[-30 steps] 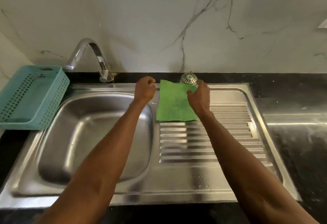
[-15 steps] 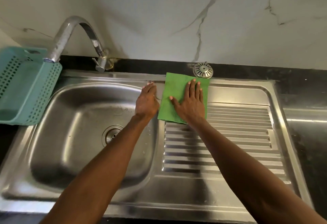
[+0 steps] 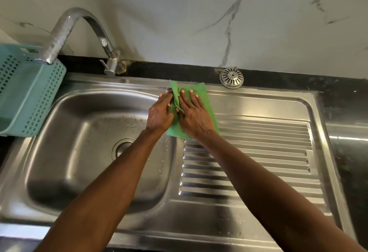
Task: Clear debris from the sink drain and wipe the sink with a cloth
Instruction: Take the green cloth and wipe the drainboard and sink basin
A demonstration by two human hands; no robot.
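Green cloth (image 3: pixel 205 100) lies flat on the steel sink (image 3: pixel 258 218) drainboard, left edge lifted.

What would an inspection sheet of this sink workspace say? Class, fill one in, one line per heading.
Surface: steel sink with basin left, ribbed drainboard right; droplets in basin.
Job's things: green cloth on drainboard's back part, left edge lifted; drain open; strainer on the black ledge.
Clutter: teal basket at basin's left.
Grippers: left hand pinches the cloth's lifted edge; right hand presses flat on it.
Cables: nothing seen.
Surroundings: tap, marble wall.
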